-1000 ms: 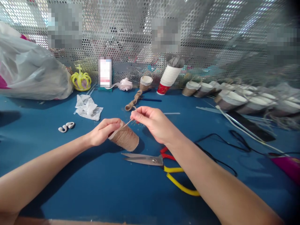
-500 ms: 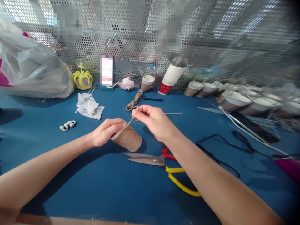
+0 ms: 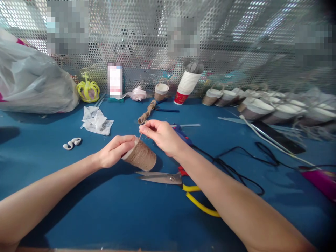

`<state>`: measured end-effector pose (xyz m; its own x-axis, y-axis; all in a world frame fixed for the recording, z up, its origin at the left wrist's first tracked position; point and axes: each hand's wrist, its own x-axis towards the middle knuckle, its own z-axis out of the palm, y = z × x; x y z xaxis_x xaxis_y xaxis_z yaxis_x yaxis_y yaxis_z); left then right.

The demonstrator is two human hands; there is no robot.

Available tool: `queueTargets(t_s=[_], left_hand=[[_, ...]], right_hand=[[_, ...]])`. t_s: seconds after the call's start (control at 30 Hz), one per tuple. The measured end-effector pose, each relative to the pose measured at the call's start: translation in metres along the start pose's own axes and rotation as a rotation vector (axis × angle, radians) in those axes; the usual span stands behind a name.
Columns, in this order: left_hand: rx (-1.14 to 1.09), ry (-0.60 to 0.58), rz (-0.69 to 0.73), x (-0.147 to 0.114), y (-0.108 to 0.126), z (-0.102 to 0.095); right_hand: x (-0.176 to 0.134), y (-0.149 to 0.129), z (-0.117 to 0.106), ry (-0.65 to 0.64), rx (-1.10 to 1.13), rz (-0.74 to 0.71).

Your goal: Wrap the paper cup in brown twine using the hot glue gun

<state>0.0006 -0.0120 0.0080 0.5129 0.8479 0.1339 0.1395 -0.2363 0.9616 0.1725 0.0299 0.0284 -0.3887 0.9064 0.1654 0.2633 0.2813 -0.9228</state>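
Observation:
My left hand (image 3: pixel 117 151) grips a paper cup (image 3: pixel 143 155) by its rim; the cup is wrapped in brown twine and lies tilted on its side, mouth towards that hand. Between the thumb and fingers of my right hand (image 3: pixel 160 134) is a strand of twine (image 3: pixel 139 136) that runs down to the cup near its rim. A bundle of twine (image 3: pixel 147 112) lies just beyond my right hand. Below the cup rest large scissors (image 3: pixel 168 177), blades apart, with red and yellow handles partly under my right forearm.
Stacked paper cups (image 3: pixel 188 83) lean at the back, and many twine-handled cups (image 3: pixel 257 107) crowd the right. A blue tool (image 3: pixel 181 133) with a black cord lies behind my right wrist. White paper scraps (image 3: pixel 97 120), earphones (image 3: pixel 72 143) and a plastic bag (image 3: pixel 34 77) are left.
My right hand has moved left, closer to the cup's rim, with the twine strand still pinched. The blue tool shows more behind my wrist. The view has shifted slightly.

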Motion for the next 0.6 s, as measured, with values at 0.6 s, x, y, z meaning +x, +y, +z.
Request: queueTargets(t_s=[0.6], left_hand=[[0.161,-0.020,0.060,-0.0013,0.0009,0.0010]], right_hand=[[-0.0005,0.0018,0.0096,-0.055,-0.031,0.048]])
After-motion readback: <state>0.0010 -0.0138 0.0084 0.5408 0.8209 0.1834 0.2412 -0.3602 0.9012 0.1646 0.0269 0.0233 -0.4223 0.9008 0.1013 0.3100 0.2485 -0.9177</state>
